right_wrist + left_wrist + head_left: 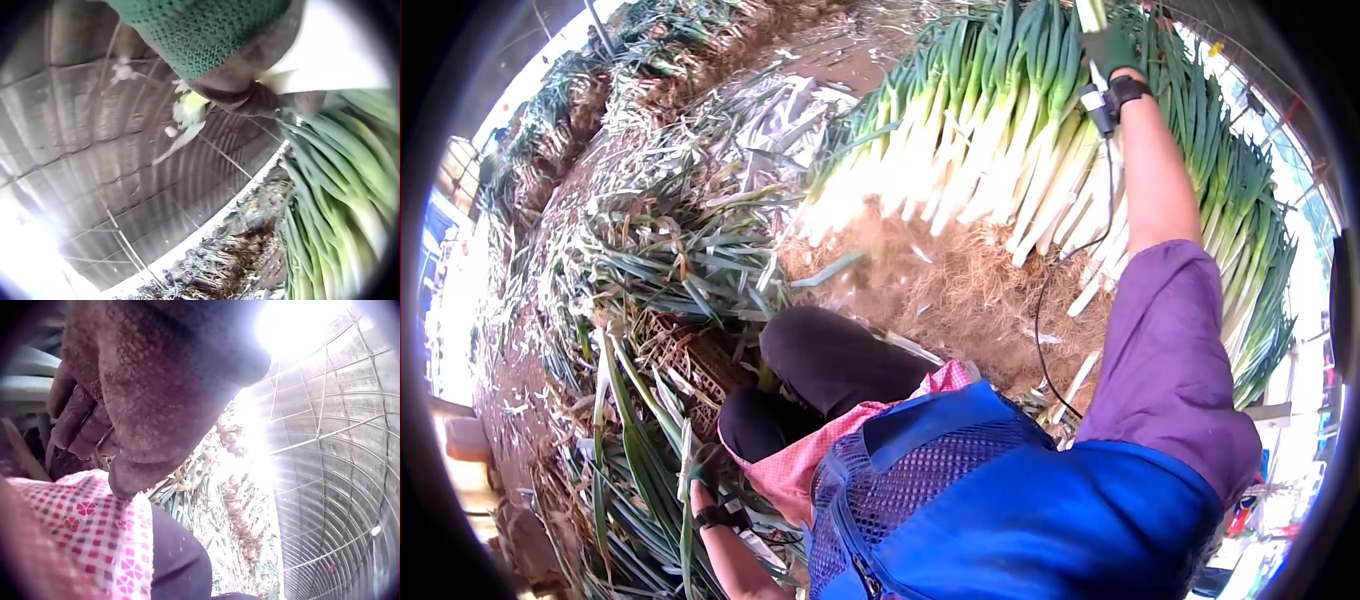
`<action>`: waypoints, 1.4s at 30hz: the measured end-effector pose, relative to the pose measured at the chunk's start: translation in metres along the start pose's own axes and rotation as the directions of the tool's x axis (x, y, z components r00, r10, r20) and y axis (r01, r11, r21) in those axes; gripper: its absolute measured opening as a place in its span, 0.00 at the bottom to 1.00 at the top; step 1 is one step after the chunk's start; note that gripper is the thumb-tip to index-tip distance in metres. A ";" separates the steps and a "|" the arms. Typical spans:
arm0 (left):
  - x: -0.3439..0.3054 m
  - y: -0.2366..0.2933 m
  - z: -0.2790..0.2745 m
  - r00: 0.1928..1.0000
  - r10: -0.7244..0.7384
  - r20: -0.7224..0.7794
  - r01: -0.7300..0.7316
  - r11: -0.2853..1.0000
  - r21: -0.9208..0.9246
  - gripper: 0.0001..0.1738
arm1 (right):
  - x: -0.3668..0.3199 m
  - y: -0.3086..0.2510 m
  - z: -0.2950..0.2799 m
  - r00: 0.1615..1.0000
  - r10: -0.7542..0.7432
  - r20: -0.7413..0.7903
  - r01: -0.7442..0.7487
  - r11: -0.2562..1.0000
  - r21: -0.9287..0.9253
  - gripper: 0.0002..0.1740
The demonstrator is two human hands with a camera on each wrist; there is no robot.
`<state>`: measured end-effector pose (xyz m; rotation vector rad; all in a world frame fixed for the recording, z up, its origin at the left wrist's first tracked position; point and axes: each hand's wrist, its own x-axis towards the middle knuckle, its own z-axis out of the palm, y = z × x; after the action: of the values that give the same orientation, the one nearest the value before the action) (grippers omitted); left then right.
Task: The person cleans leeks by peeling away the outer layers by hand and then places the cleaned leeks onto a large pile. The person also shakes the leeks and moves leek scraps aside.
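Note:
In the head view my right hand (1112, 50), in a green glove with a dirty brown palm, reaches out over a broad row of leeks (1000, 130). It grips the white shank of a leek (337, 50), seen in the right wrist view. The row's green tops fan outward and its white ends point toward me. My left hand (702, 482) is low beside my knees, among long loose leek leaves (640, 460). The left wrist view shows its gloved fingers (78, 419) loosely bent and the thumb apart from them, close to pale stalks (28, 372).
Dry roots and soil (940, 290) cover the ground before my knees. A heap of leek leaves (690, 260) lies to the left, with more leek piles (580, 120) farther back. A cable (1040, 330) runs along my right arm. Overhead arches a ribbed tunnel roof (337, 456).

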<state>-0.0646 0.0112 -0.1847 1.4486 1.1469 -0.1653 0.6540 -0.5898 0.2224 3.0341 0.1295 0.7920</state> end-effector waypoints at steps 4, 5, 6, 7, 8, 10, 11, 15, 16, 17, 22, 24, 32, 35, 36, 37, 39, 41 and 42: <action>-0.002 -0.013 0.003 0.999 -0.032 -0.033 0.031 0.999 -0.024 0.15 | -0.053 0.036 0.135 0.814 0.235 0.531 -0.291 0.956 0.024 0.23; -0.004 -0.012 0.003 0.999 -0.039 -0.033 0.038 0.999 -0.017 0.15 | -0.056 0.036 0.141 0.837 0.212 0.505 -0.209 0.976 -0.064 0.23; -0.006 -0.013 0.004 0.998 -0.049 -0.037 0.048 0.999 -0.014 0.15 | -0.057 0.035 0.158 0.858 0.182 0.480 -0.123 0.981 -0.152 0.24; -0.007 -0.014 0.002 0.998 -0.058 -0.037 0.058 0.998 -0.006 0.15 | -0.061 0.033 0.184 0.874 0.147 0.464 -0.037 0.971 -0.237 0.24; -0.009 -0.015 0.002 0.997 -0.070 -0.035 0.071 0.997 0.005 0.15 | -0.069 0.033 0.212 0.882 0.110 0.459 0.052 0.944 -0.326 0.25; -0.011 -0.014 0.002 0.996 -0.092 -0.022 0.092 0.995 0.037 0.15 | -0.090 0.033 0.228 0.819 0.213 0.533 -0.101 0.968 -0.232 0.32; -0.011 -0.014 0.003 0.995 -0.094 -0.018 0.094 0.994 0.049 0.15 | -0.090 0.027 0.218 0.736 0.343 0.584 -0.390 0.920 -0.049 0.42; -0.017 -0.012 0.010 0.998 -0.057 0.031 0.053 0.992 0.116 0.19 | -0.097 0.016 0.217 0.682 0.544 0.489 -0.606 0.794 -0.038 0.56; -0.019 -0.012 0.012 0.999 -0.035 0.031 0.032 0.995 0.092 0.20 | -0.097 0.016 0.220 0.710 0.561 0.426 -0.620 0.785 -0.002 0.54; -0.019 -0.013 0.016 1.000 -0.009 0.029 0.007 0.998 0.063 0.20 | -0.097 0.017 0.221 0.733 0.576 0.361 -0.628 0.777 0.036 0.52; -0.025 -0.016 0.014 0.998 0.031 -0.046 -0.036 0.993 -0.114 0.15 | -0.110 0.043 0.214 0.928 0.226 0.297 -0.295 0.931 0.214 0.51; -0.017 -0.040 0.000 0.997 0.060 -0.041 -0.059 0.998 0.036 0.14 | -0.106 0.058 0.230 0.949 0.200 0.244 -0.271 0.912 0.307 0.53; 0.008 -0.108 -0.025 0.983 0.040 -0.180 -0.047 0.998 -0.035 0.23 | -0.103 0.030 0.233 0.863 0.485 0.141 -0.479 0.875 -0.076 0.50; -0.042 -0.050 -0.025 0.975 0.069 -0.213 -0.046 0.993 0.113 0.24 | -0.154 -0.089 0.163 0.940 0.212 -0.269 -0.303 0.881 -0.364 0.45; -0.041 -0.045 -0.025 0.969 0.083 -0.234 -0.057 0.992 0.117 0.24 | -0.157 -0.118 0.163 0.982 0.082 -0.168 -0.137 0.927 -0.349 0.45; -0.041 -0.043 -0.025 0.962 0.095 -0.255 -0.066 0.990 0.122 0.23 | -0.148 -0.130 0.208 0.980 -0.120 -0.157 0.099 0.986 -0.135 0.42; -0.025 -0.057 -0.031 0.974 0.110 -0.198 -0.078 0.984 0.159 0.20 | -0.186 -0.241 0.148 0.922 -0.348 0.169 0.230 0.845 0.483 0.37; -0.022 -0.045 -0.030 0.961 0.110 -0.252 -0.042 0.964 0.261 0.19 | -0.220 -0.334 0.096 0.489 -0.838 0.241 0.590 0.521 0.617 0.38; -0.004 -0.060 -0.030 0.947 0.148 -0.285 -0.049 0.944 0.327 0.18 | -0.240 -0.379 0.046 0.268 -0.910 0.316 0.596 0.414 0.688 0.39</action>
<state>-0.1237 0.0211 -0.2152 1.8629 1.3376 -0.0545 0.4382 -0.2304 0.0558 2.6676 1.8630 -0.5169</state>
